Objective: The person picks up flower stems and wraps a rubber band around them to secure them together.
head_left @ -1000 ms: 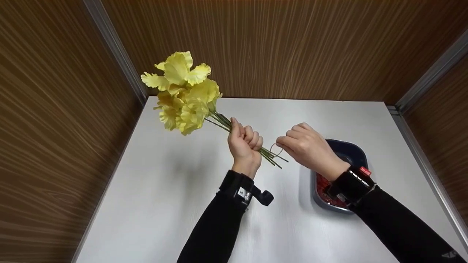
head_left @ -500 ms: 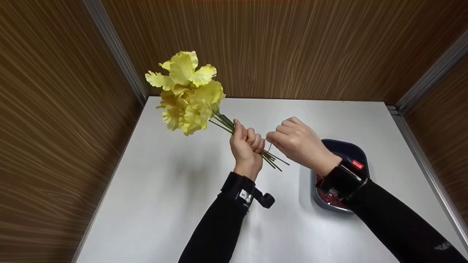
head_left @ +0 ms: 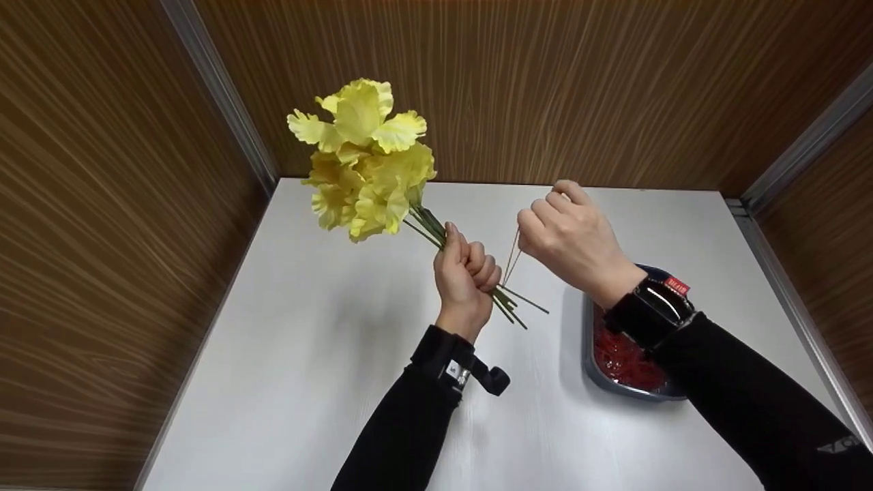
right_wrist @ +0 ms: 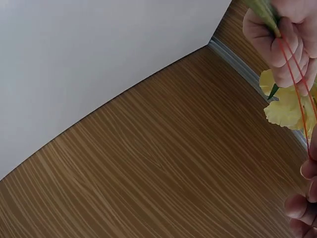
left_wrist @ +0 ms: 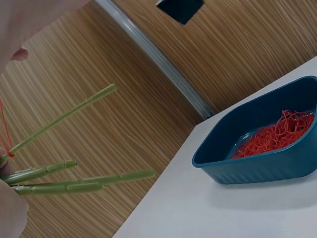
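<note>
Yellow fabric petals crowned the bunch of artificial yellow flowers with thin green stems (head_left: pixel 368 170), which the left hand (head_left: pixel 467 276) held in a closed fist well above the white desk (head_left: pixel 307 354). The fist wrapped the stems low down, so the blooms fanned up and to the left of the grip while the cut stem ends stuck out just below and to the right of it. In the left wrist view those ends showed as a few pale green rods (left_wrist: pixel 64 171) spreading from the lower left corner.

The right hand (head_left: pixel 573 239) was raised beside and slightly above the left, its fingers curled and pinching a thin red rubber band (head_left: pixel 511 262). The band ran taut as two close strands from the right hand's fingers down to the stems at the base of the left fist; the right wrist view showed the same red strands (right_wrist: pixel 297 94) stretched across the left hand's knuckles, with yellow petals behind them. The two hands were near each other but apart, joined only by the band.

On the desk, below the right forearm, stood a dark blue rounded plastic tray (head_left: pixel 592 341) holding a heap of loose red rubber bands (head_left: pixel 620 354); the left wrist view showed the tray's wall (left_wrist: pixel 257 166) and the red tangle inside. Both forearms wore black sleeves with black wrist straps. Brown wood-grain panels closed in the desk on three sides.
</note>
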